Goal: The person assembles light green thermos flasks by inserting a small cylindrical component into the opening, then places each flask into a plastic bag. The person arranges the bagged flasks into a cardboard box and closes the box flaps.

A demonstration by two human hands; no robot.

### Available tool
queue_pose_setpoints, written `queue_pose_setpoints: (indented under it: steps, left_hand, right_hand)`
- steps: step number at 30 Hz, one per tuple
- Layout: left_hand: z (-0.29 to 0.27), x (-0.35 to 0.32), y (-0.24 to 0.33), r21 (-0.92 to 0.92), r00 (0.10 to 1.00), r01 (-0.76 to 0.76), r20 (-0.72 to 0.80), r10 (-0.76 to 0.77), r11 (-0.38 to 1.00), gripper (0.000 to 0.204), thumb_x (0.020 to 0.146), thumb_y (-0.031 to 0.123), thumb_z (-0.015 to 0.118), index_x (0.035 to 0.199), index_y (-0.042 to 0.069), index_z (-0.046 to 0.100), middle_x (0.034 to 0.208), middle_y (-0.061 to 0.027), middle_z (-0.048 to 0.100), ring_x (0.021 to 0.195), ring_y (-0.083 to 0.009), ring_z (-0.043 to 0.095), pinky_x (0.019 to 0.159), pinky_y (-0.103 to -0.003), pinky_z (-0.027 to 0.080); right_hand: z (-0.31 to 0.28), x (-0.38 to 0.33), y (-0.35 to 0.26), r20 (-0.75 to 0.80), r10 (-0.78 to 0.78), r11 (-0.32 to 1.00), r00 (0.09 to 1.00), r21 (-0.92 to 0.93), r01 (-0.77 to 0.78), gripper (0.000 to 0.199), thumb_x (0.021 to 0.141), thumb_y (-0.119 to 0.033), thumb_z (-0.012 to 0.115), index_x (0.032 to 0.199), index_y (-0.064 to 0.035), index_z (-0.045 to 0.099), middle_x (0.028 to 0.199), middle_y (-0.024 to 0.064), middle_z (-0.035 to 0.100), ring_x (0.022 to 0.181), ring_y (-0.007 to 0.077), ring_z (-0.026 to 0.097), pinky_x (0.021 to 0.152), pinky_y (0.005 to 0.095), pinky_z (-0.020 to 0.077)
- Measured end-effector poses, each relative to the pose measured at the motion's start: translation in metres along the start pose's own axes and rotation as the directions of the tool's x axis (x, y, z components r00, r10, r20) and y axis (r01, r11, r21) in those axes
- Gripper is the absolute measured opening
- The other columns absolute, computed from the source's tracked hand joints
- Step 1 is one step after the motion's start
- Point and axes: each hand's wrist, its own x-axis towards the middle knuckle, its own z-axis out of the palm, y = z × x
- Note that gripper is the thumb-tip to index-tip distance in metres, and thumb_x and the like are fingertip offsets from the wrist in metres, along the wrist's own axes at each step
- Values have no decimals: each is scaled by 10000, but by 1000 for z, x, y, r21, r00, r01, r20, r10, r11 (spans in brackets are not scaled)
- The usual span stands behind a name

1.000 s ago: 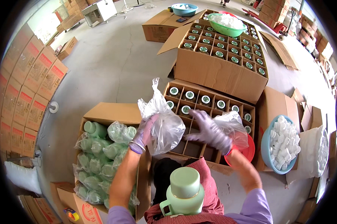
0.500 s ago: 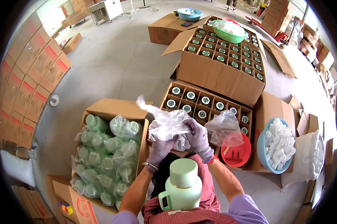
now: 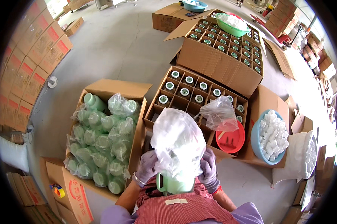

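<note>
we see both gloved hands low in the frame, at about six o'clock, working a clear plastic bag over a pale green jug that sits upright on the person's lap, against a red striped apron; the left hand is clenched on the bag's lower edge at the jug's nine o'clock side, its fingers gathered into the film; the right hand grasps the bag's edge at the three o'clock side, fingers curled into the plastic; the bag balloons upward above the jug and hides its top, so only the base and the handle at the lower left show; at nine o'clock from the hands stands an open cardboard box packed with bagged green jugs, lying close together; at twelve o'clock, just beyond the bag, a divided carton holds capped containers upright in its cells, several cells near us bare; a loose crumpled bag rests on that carton's right end, over a red basin at two o'clock; just beside the basin, at three o'clock, a blue bowl is heaped with white caps; farther off at one o'clock a second full carton carries a green basin on top; stacked boxes line the wall at ten o'clock.
</note>
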Motion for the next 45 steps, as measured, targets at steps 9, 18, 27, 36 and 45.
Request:
queue_pose_setpoints:
  steps: [9, 18, 27, 36, 45]
  left_hand:
    - [-4, -160, 15, -67, 919, 28, 395, 1, 997, 309, 907, 158, 607, 1174, 3, 606, 1049, -164, 658, 1007, -310, 648, 900, -404, 506]
    - [-30, -41, 49, 151, 872, 410, 224, -435, 899, 293, 916, 272, 630, 896, 3, 516, 865, -215, 632, 705, -334, 629, 633, -437, 482]
    - [-58, -177, -35, -867, 684, 463, 218, -696, 183, 466, 903, 208, 625, 1326, 49, 508, 1212, -116, 623, 1088, -244, 624, 900, -392, 543]
    - [-135, 7, -242, -734, 222, -286, -676, -703, 616, 273, 883, 3, 536, 1152, -41, 550, 1090, -152, 612, 972, -303, 630, 852, -498, 593]
    - [-142, 62, -428, -672, -152, 654, -565, -811, 347, 358, 746, 223, 655, 961, -62, 629, 872, -251, 659, 736, -328, 666, 644, -420, 563]
  right_hand:
    - [-35, -104, -23, 593, -108, 994, 798, 66, 85, 151, 769, -190, 603, 876, -103, 664, 1006, 71, 611, 1006, 268, 588, 1005, 531, 422]
    - [-24, -112, -22, 694, -140, 990, 706, 77, 120, 193, 815, -240, 543, 899, -116, 665, 935, 82, 614, 952, 262, 590, 1019, 492, 399]
    - [55, 47, -40, 489, -55, 834, 871, 502, -229, 188, 842, -57, 642, 1007, 33, 620, 1087, 194, 598, 993, 357, 609, 854, 391, 501]
    - [180, 211, -40, 521, -367, 917, 771, 342, 205, 383, 834, -101, 654, 1211, -45, 612, 1179, 186, 585, 1088, 373, 552, 933, 453, 443]
    - [167, 162, -25, 543, -259, 965, 799, 124, 229, 349, 787, -201, 698, 1106, -74, 636, 1055, 120, 637, 1010, 310, 589, 997, 493, 411]
